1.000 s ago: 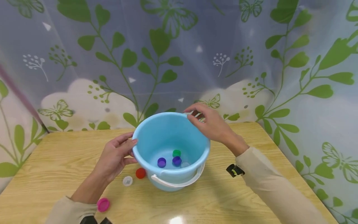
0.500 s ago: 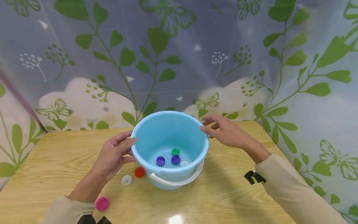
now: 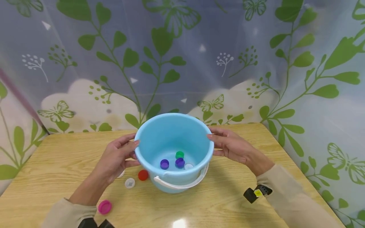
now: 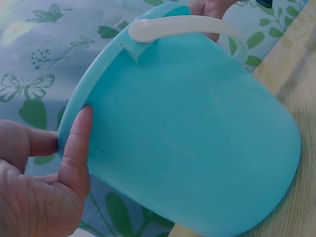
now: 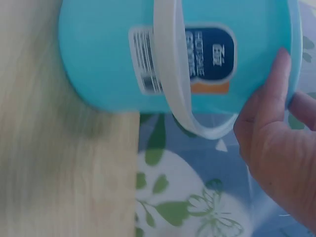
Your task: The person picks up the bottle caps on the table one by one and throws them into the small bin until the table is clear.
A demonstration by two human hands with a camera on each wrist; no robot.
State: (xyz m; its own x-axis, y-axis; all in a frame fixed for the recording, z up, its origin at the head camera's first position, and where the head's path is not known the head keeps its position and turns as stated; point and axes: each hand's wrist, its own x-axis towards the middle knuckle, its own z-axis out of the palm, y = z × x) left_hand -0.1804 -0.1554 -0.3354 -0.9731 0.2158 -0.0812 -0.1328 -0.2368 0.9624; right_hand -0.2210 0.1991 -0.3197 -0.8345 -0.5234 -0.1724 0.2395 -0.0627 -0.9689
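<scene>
A light blue plastic bucket [image 3: 174, 129] stands on the table, its white handle [image 3: 182, 187] hanging down the near side. My left hand [image 3: 115, 156] grips the rim at the left, thumb on the edge and fingers outside. On the opposite side my right hand [image 3: 235, 145] holds the rim the same way. Inside, on the bottom, lie two purple bottle caps [image 3: 164, 164], a green cap [image 3: 179, 155] and a whitish cap [image 3: 188, 166]. The right wrist view shows a dark label [image 5: 212, 54] and barcode on the bucket's outer wall.
Left of the bucket, on the wooden table [image 3: 216, 205], are a red cap [image 3: 143, 175], a white cap [image 3: 129, 183] and a pink cap [image 3: 105, 207]. Another white piece [image 3: 121, 174] is partly hidden by my left hand. A leaf-patterned curtain [image 3: 182, 63] hangs behind.
My right hand has moved from the far rim round to the right side of the bucket and now grips it there. The left hand and the bucket stay in place.
</scene>
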